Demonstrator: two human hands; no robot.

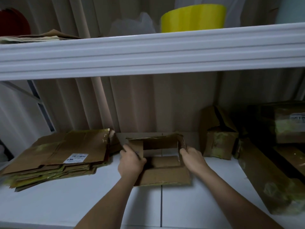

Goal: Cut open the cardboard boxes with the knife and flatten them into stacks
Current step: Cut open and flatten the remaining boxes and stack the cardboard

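A: So where is the box (158,156) sitting, and who is holding it?

B: It is sitting on the lower shelf (66,204), near the middle of its depth and close to the back wall; the left hand (131,162) is gripping its left wall, fingers curling over the top edge; the right hand (192,157) is pinching the right wall the same way; the box is standing open like a sleeve, its near flap (165,176) lying flat on the shelf towards the person.

A: Is the knife showing anywhere?

B: Something thin and dark is crossing the left hand's fingers; I cannot tell whether it is the knife.

A: How is the cardboard going to handle?

B: Light, I am judging, and stiff across the panels but weak along the creases; the walls are looking worn and soft at the corners, so it is likely folding with little force; taking hold at the top edges of opposite walls, as both hands are doing, seems right for skewing it flat.

A: And where is it going?

B: Probably onto the stack of flattened boxes (57,159) towards the shelf's left end; uncut boxes (219,138) are waiting towards the right end.
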